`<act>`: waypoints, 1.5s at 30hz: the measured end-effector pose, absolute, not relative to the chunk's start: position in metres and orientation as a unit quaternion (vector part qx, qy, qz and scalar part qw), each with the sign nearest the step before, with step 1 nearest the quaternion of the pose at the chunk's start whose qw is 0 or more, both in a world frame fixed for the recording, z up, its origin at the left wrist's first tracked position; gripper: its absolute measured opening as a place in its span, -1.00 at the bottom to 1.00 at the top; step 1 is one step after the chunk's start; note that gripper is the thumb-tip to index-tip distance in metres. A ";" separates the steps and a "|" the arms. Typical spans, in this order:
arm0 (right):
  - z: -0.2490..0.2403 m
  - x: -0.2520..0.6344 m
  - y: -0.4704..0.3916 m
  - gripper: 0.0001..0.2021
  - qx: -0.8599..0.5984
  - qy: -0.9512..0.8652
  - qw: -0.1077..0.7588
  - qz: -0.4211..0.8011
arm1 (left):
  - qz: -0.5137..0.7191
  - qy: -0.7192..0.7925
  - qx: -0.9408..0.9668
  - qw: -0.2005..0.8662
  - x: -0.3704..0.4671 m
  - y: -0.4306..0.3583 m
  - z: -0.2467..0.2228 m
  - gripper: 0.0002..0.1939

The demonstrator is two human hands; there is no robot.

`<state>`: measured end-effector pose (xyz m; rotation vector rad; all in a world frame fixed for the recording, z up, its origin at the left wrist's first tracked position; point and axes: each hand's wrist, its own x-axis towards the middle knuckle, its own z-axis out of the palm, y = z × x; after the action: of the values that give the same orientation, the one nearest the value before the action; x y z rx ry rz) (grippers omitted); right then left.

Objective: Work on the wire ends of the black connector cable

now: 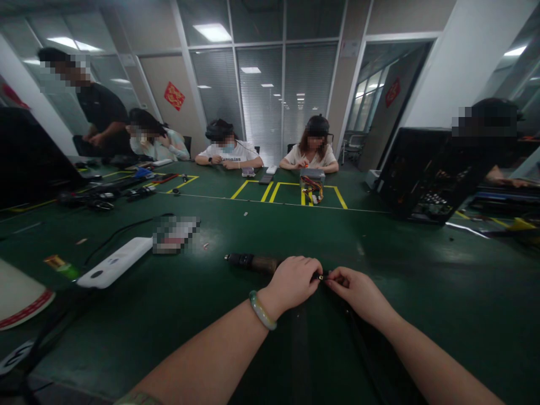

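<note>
My left hand (295,281), with a green-and-white bangle on its wrist, is closed around the rear of an electric screwdriver (261,264). The tool lies low over the green table, dark with a brownish body, its narrow tip to the left. Beside it, my right hand (352,289) is closed in a pinch at the tool's back end, on what looks like the plug of a black cable (348,310). A small brassy bit (321,277) shows between the two hands; I cannot tell whether plug and tool are joined. The cable trails toward the lower right.
A white power strip (118,261) and a blurred-out phone-like item (176,234) lie to the left, near a white rounded object (21,295) with a red band. Across the green table (253,230), several people sit or stand. A black computer case (415,174) stands right.
</note>
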<state>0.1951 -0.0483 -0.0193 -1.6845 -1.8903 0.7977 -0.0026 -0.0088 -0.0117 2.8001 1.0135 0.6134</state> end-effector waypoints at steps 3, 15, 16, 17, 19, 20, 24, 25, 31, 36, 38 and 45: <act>-0.022 0.196 -0.047 -0.80 -0.608 -0.694 0.246 0.295 | 0.201 0.332 0.920 0.053 -0.002 -0.008 -0.012 -0.90; -0.022 0.196 -0.047 -0.81 -0.608 -0.692 0.246 0.302 | 0.200 0.329 0.921 0.059 -0.001 -0.007 -0.011 -0.91; -0.021 0.195 -0.047 -0.81 -0.606 -0.692 0.247 0.304 | 0.203 0.328 0.920 0.062 -0.001 -0.007 -0.011 -0.91; -0.022 0.195 -0.047 -0.81 -0.605 -0.692 0.249 0.306 | 0.206 0.326 0.920 0.065 -0.001 -0.007 -0.012 -0.91; -0.022 0.195 -0.047 -0.81 -0.606 -0.690 0.248 0.307 | 0.209 0.326 0.920 0.067 -0.001 -0.007 -0.012 -0.91; -0.023 0.196 -0.047 -0.81 -0.608 -0.690 0.246 0.307 | 0.208 0.326 0.920 0.066 -0.001 -0.007 -0.012 -0.91; -0.024 0.196 -0.046 -0.82 -0.609 -0.689 0.246 0.307 | 0.200 0.332 0.920 0.061 -0.001 -0.008 -0.010 -0.91; -0.024 0.196 -0.046 -0.83 -0.610 -0.688 0.247 0.306 | 0.201 0.336 0.918 0.061 -0.001 -0.008 -0.010 -0.91; -0.021 0.195 -0.047 -0.85 -0.614 -0.682 0.255 0.304 | 0.208 0.354 0.910 0.067 0.000 -0.007 -0.011 -0.87; -0.022 0.194 -0.046 -0.85 -0.608 -0.692 0.250 0.298 | 0.200 0.341 0.917 0.058 0.000 -0.007 -0.011 -0.94; -0.023 0.194 -0.046 -0.83 -0.608 -0.695 0.248 0.294 | 0.202 0.337 0.918 0.058 0.000 -0.007 -0.011 -0.94; -0.021 0.195 -0.047 -0.81 -0.611 -0.693 0.243 0.295 | 0.207 0.324 0.921 0.059 -0.003 -0.008 -0.010 -0.91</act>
<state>0.1949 -0.0472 -0.0215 -1.6694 -1.8942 0.8051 -0.0026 -0.0080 -0.0104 2.7898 0.9829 0.6280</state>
